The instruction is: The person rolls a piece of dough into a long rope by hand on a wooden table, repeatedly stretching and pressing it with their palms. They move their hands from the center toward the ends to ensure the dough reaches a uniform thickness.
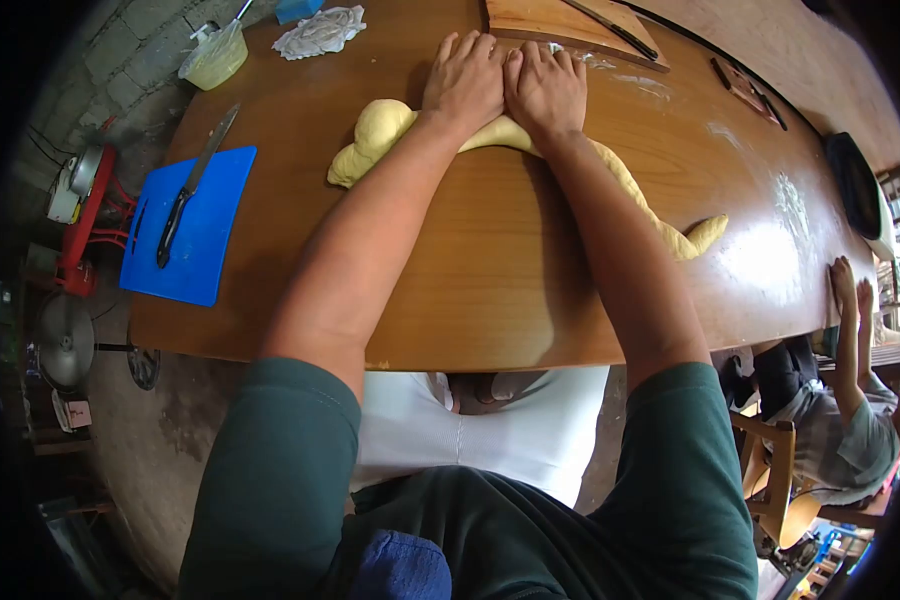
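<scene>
A long, uneven rope of pale yellow dough curves across the brown wooden table. Its left end swells into a thick lump, and the thin right end bends back up in a hook. My left hand rests on the table side by side with my right hand, thumbs close together. The heels of both hands and the wrists lie over the middle of the dough. Fingers on both hands point forward, lying fairly flat and gripping nothing. My forearms hide parts of the rope.
To the left, a black-handled knife lies on a blue cutting board. A yellowish tub and crumpled white cloth sit beyond. A wooden board bears another knife. Another person sits at the right edge.
</scene>
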Action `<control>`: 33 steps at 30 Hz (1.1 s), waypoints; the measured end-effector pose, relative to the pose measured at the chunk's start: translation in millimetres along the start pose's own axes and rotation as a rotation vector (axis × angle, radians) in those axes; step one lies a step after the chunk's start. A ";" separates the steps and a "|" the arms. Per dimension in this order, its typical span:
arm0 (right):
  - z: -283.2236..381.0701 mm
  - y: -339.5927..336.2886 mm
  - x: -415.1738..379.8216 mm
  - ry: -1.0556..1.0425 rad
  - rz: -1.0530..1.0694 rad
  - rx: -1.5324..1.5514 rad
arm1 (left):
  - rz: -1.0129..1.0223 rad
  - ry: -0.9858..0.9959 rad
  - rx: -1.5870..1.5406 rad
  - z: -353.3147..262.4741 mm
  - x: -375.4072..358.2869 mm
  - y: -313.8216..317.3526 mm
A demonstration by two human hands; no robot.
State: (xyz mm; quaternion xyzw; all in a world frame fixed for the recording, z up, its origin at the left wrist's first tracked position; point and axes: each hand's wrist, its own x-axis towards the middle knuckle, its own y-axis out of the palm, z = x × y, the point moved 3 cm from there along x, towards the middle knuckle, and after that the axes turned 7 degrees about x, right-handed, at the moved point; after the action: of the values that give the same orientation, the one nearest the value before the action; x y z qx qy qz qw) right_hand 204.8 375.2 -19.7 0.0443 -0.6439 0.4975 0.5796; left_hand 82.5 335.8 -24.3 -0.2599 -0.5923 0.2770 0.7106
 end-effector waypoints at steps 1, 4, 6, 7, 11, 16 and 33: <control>3.8 -8.3 -6.4 0.001 -0.004 -0.007 | -0.006 0.004 -0.004 -2.9 -5.4 -5.9; 12.5 -25.9 -25.2 0.076 0.159 0.043 | -0.029 0.026 -0.095 -10.4 -22.1 -28.5; 17.9 -33.5 -35.7 0.113 0.234 0.020 | 0.048 -0.002 -0.099 -14.8 -33.4 -38.6; 19.2 -35.4 -41.5 0.153 0.315 0.003 | 0.133 -0.030 -0.102 -16.5 -38.4 -40.4; 27.7 -49.3 -59.0 0.308 0.605 0.056 | 0.185 -0.096 -0.049 -21.8 -62.8 -40.4; 52.6 -89.6 -83.7 0.320 0.722 0.076 | 0.517 -0.067 -0.036 -35.0 -88.6 -80.7; 61.4 -163.7 -150.4 0.093 0.697 0.181 | 0.554 -0.051 -0.683 -83.7 -150.9 -177.7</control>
State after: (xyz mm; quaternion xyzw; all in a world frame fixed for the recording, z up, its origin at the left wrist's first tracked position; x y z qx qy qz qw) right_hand 314.2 172.5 -31.9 -0.1492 -0.5465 0.7217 0.3977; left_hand 158.4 100.1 -19.3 -0.6221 -0.5753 0.2517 0.4677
